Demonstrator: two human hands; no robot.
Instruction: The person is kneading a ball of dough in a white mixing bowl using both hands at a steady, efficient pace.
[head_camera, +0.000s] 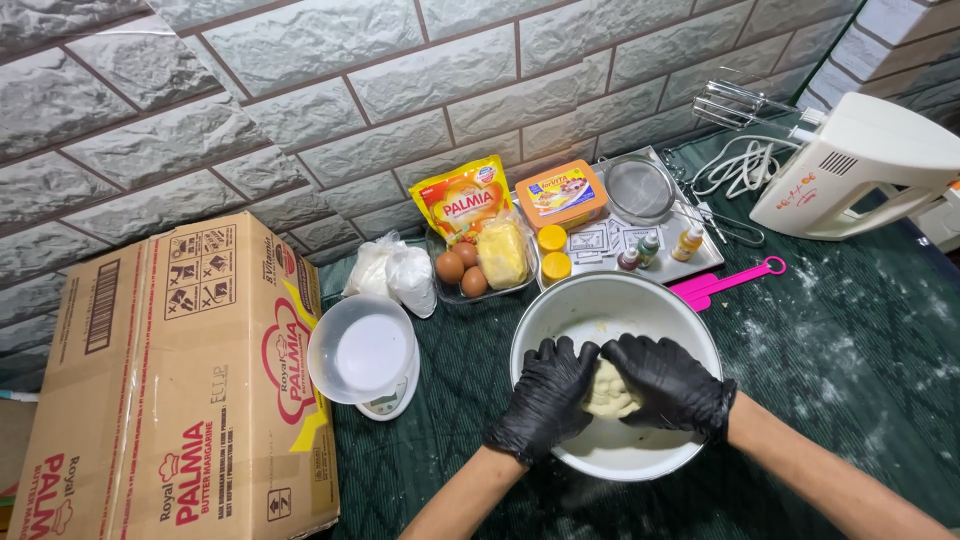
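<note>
Head view, looking down on bench (850, 380) covered in dark green cloth dusted with flour. Both hands in black gloves, inside white mixing bowl (560, 312) at centre. Left hand (545, 398) curled around left side of pale dough lump (608, 392), fingers closed against it. Right hand (672, 385) wrapped over right side and top of same lump, gripping it. Dough pressed between the 2 hands, sitting low in bowl near its near wall. Just left of bowl: clear plastic tub (360, 350) resting on small white kitchen scale (392, 404). Far left: large cardboard carton (180, 390) lying on its side. Behind tub: knotted clear bags of white powder (395, 272). Next to them, glass dish (448, 296) holding 3 brown eggs (458, 270) and block of yellow butter (502, 254), yellow pouch (462, 198) standing behind it. Orange tub (561, 194), 2 yellow-capped jars (553, 252), round sieve (640, 188) and 3 small dropper bottles (655, 248) on metal tray (715, 255). Pink spatula (725, 282) lying just beyond bowl rim, right side. White hand mixer (850, 170) with beaters at far right, cord coiled beside it. Grey stone-pattern wall (300, 90) behind.
</note>
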